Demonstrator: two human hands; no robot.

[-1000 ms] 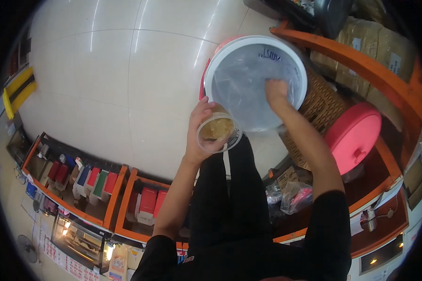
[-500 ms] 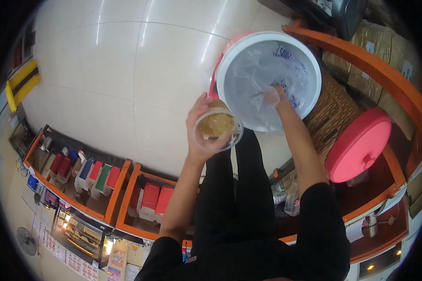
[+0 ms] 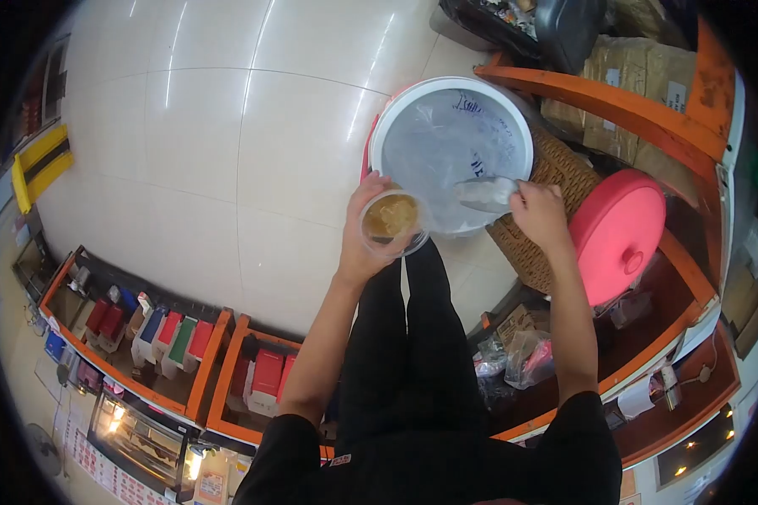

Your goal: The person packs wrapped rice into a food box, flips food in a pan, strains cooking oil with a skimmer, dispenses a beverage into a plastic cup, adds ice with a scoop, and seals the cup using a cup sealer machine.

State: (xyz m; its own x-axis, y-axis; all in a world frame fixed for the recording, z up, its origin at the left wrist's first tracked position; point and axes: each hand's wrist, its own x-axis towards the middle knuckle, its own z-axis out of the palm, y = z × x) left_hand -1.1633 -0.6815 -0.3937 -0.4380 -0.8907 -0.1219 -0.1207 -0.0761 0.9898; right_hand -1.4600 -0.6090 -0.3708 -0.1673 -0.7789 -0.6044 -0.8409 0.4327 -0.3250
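Observation:
My left hand (image 3: 367,231) is wrapped round a clear plastic cup (image 3: 393,220) that holds a light brown, chunky content. Right of it stands a white-rimmed bucket (image 3: 526,151) lined with clear plastic film. My right hand (image 3: 541,210) grips the end of a metal scoop (image 3: 486,194) over the bucket's near right side. Something whitish lies in the scoop; what it is I cannot make out. Dark writing shows through the film on the bucket's inner wall.
A pink lid (image 3: 619,236) leans beside a brown wicker basket (image 3: 556,177) at the right. An orange frame (image 3: 598,88) and taped cardboard boxes (image 3: 627,101) stand behind. Orange shelves (image 3: 219,358) with red boxes are at the lower left, a yellow stand (image 3: 40,168) at the far left.
My right hand has come up out of the bucket toward its right rim, and a scoop now shows in it. My left hand still holds the cup close to the bucket.

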